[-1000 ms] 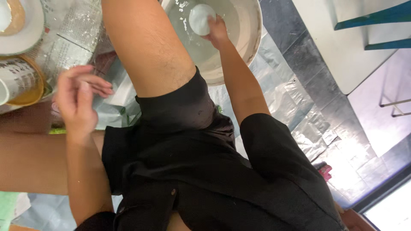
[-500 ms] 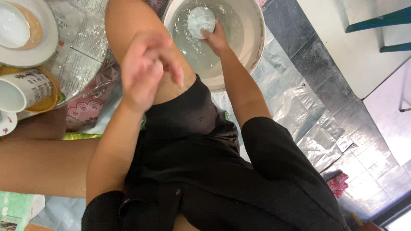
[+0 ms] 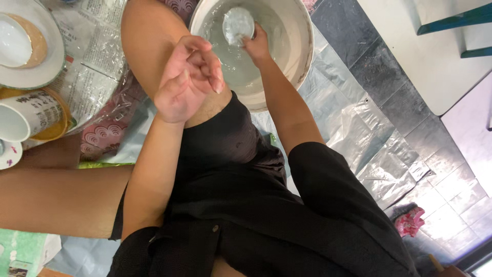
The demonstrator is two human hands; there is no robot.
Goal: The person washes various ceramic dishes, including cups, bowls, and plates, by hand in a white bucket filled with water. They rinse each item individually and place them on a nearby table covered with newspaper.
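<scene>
My right hand (image 3: 257,45) reaches into a large round white basin (image 3: 302,46) of cloudy water and holds a small pale round object (image 3: 238,23) at the water's surface. My left hand (image 3: 187,79) hovers above my bare knee, fingers loosely curled, with nothing in it. I sit on the floor in black shorts, and the basin stands just beyond my knee.
At the left lie a white plate (image 3: 48,64) holding a small bowl (image 3: 15,43), a printed white cup (image 3: 28,115) on its side, and newspaper under clear plastic sheet (image 3: 97,56). Silver foil sheeting (image 3: 369,128) covers the tiled floor. A pink cloth (image 3: 410,221) lies lower right.
My left hand has swung from the far left across to above my knee. My right hand stays in the basin on the round object.
</scene>
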